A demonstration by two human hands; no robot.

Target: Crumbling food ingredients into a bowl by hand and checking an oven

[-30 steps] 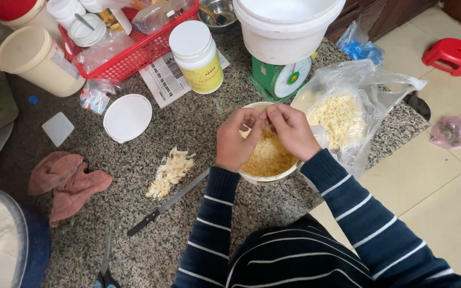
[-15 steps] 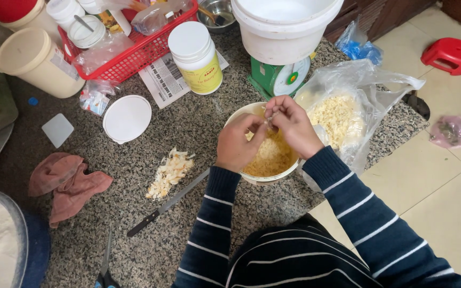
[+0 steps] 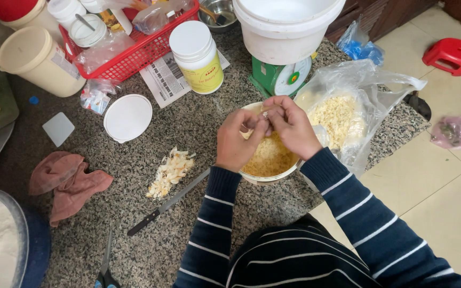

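Both hands meet over a round bowl [image 3: 256,177] filled with yellow peeled pieces. My left hand [image 3: 237,141] and my right hand [image 3: 293,128] pinch one small pale piece [image 3: 265,113] between their fingertips above the bowl's far rim. A clear plastic bag [image 3: 364,85] holding pale cloves [image 3: 338,117] lies open just right of the bowl. A small heap of peelings [image 3: 169,172] sits on the granite counter to the left, with a black-handled knife [image 3: 166,205] lying next to it.
A white bucket [image 3: 286,26] stands on a green scale [image 3: 278,77] behind the bowl. A white-lidded jar [image 3: 197,56], white lid [image 3: 128,117], red basket [image 3: 134,50], pink cloth [image 3: 65,184], scissors [image 3: 105,266], a red stool [image 3: 453,53] on the tiled floor.
Both hands have lifted from down in the bowl to its far rim, fingertips now pressed together on a small piece.
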